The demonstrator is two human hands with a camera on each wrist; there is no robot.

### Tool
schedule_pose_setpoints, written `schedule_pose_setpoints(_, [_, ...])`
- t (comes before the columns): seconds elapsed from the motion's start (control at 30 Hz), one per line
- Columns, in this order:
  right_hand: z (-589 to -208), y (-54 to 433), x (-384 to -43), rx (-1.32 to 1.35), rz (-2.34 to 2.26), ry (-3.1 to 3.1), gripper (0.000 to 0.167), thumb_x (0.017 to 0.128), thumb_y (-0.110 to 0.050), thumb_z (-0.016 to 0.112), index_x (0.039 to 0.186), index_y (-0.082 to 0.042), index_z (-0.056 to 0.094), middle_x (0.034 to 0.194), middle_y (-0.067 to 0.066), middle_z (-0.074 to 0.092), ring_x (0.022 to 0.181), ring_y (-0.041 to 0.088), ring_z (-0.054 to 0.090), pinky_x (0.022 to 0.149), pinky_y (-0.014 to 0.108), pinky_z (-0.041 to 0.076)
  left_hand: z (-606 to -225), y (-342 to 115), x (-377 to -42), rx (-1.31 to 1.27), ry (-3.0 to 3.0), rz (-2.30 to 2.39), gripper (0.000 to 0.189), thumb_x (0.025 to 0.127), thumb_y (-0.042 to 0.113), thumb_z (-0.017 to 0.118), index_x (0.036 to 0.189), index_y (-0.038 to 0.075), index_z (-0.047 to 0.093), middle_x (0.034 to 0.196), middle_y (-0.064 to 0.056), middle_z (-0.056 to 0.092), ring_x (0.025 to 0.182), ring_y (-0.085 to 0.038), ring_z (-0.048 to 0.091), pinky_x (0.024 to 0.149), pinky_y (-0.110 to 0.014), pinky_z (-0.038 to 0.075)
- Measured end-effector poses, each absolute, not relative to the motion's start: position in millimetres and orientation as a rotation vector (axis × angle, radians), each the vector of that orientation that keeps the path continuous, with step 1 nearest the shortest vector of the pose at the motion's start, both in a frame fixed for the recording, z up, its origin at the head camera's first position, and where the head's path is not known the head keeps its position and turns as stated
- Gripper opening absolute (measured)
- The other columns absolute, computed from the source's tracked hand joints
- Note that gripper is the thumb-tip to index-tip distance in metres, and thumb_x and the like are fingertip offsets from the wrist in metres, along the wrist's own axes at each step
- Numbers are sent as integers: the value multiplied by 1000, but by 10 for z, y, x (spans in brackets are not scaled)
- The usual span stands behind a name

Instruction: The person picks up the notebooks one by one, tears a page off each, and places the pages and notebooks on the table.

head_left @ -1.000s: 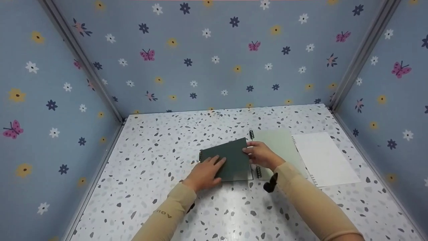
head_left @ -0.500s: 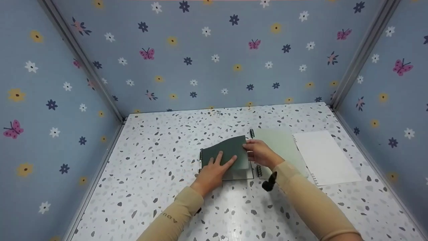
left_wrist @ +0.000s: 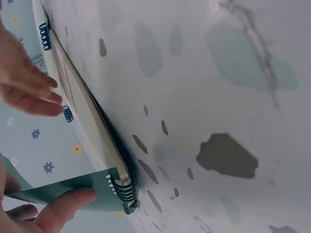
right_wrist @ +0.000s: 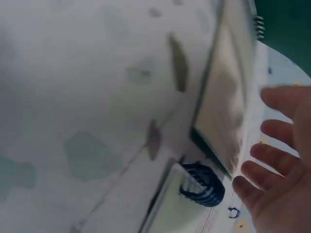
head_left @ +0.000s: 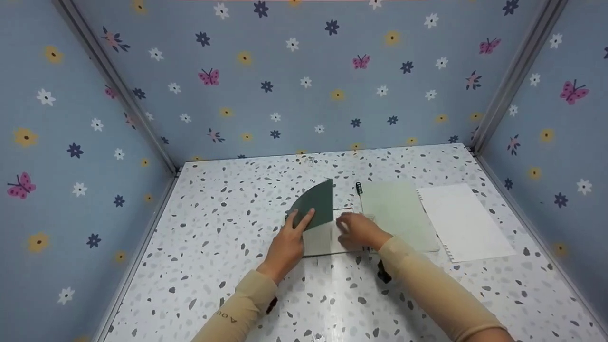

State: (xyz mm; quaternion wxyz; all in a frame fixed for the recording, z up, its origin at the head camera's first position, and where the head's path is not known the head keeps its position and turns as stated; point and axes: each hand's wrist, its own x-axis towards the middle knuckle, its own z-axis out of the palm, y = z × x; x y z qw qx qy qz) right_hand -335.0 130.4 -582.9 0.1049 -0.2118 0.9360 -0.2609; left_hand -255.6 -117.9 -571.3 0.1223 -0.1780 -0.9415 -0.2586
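Observation:
A spiral notebook with a dark green cover (head_left: 317, 205) lies partly opened near the middle of the table, its cover raised and bent. My left hand (head_left: 286, 248) holds that cover; the left wrist view shows the thumb (left_wrist: 70, 206) on one face and fingers behind it. Dark coils (left_wrist: 124, 191) bind the notebook's edge. Over the bared pages (head_left: 319, 241) is my right hand (head_left: 363, 230), holding nothing. Its fingers (right_wrist: 274, 158) are spread and slightly bent in the right wrist view. Whether they touch the page, I cannot tell.
A pale green spiral notebook (head_left: 396, 213) lies just right of the dark green one, close to its edge. Right of that is a white sheet (head_left: 465, 223) with a ragged perforated edge. Flowered blue panels (head_left: 304, 85) enclose the speckled table (head_left: 228, 199) at back and sides.
The cover has risen and swung left, uncovering more pages. My left hand has gone from resting on it to holding it. My right hand has let go of its right edge and dropped toward the pages.

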Motion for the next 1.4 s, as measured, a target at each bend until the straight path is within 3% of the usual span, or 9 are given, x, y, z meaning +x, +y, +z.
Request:
schedule_pose_setpoints(0.1, [-5817, 1254, -3321, -659, -626, 2758, 29, 96, -15, 83, 119, -1, 75, 150, 24, 65, 138, 45, 63, 121, 56, 48, -5671, -1206, -2550, -486, -2653, -758, 62, 110, 2, 51, 169, 22, 42, 156, -30, 53, 93, -40, 75, 74, -50, 64])
schedule_pose_setpoints(0.23, [-5797, 1222, -3304, -606, -605, 2753, 31, 96, -18, 83, 123, -3, 75, 158, 24, 59, 146, 45, 57, 127, 55, 43, -5529, -1284, -2560, -504, -2464, -750, 58, 106, 0, 59, 162, 11, 51, 143, -26, 65, 94, -39, 78, 80, -50, 67])
schedule_pose_setpoints(0.33, [-5834, 1246, -3300, -614, -599, 2751, 45, 98, -20, 81, 137, 0, 71, 161, 25, 55, 150, 44, 53, 128, 55, 40, -5341, -1376, -2577, -515, -2333, -704, 52, 98, -4, 68, 149, 1, 63, 126, -22, 76, 93, -34, 80, 79, -43, 68])
schedule_pose_setpoints(0.5, [-5927, 1312, -3317, -700, -580, 2760, 50, 98, -19, 80, 141, 4, 68, 160, 29, 54, 152, 47, 50, 128, 56, 40, -5048, -1536, -2586, -413, -2289, -763, 27, 95, -3, 72, 121, -6, 76, 105, -21, 82, 86, -30, 82, 73, -41, 69])
schedule_pose_setpoints(0.7, [-5883, 1314, -3338, -720, -569, 2753, 46, 99, -18, 78, 140, 2, 69, 160, 30, 53, 153, 49, 48, 128, 58, 39, -4736, -1770, -2557, -123, -2454, -1148, 21, 96, 2, 70, 113, -3, 80, 102, -19, 82, 88, -30, 81, 74, -42, 68])
schedule_pose_setpoints(0.93, [-5840, 1272, -3314, -663, -547, 2729, 43, 101, -23, 77, 137, -1, 70, 165, 25, 50, 156, 46, 45, 131, 56, 36, -4623, -2428, -2585, 214, -2634, -1584, 28, 99, 4, 69, 122, -10, 73, 111, -26, 76, 84, -19, 77, 74, -30, 68])
schedule_pose_setpoints(1.07, [-5820, 1270, -3316, -680, -553, 2727, 40, 101, -23, 77, 134, -1, 71, 164, 25, 51, 155, 46, 46, 130, 57, 36, -4718, -2797, -2662, 292, -2807, -1588, 24, 96, -1, 71, 117, -14, 69, 115, -32, 74, 85, -22, 79, 74, -35, 69])
schedule_pose_setpoints(1.23, [-5823, 1288, -3309, -664, -564, 2733, 51, 101, -22, 78, 145, 0, 65, 164, 27, 50, 153, 48, 48, 130, 58, 36, -5003, -3141, -2720, 353, -3007, -1543, 27, 94, -3, 74, 116, -16, 66, 119, -37, 69, 82, -24, 77, 72, -36, 69])
schedule_pose_setpoints(1.4, [-5852, 1293, -3313, -657, -579, 2727, 44, 100, -21, 78, 138, -1, 70, 163, 26, 52, 154, 46, 47, 130, 57, 37, -5382, -3335, -2709, 550, -3025, -1625, 25, 92, -2, 79, 111, -13, 67, 110, -24, 69, 73, -17, 72, 69, -33, 67])
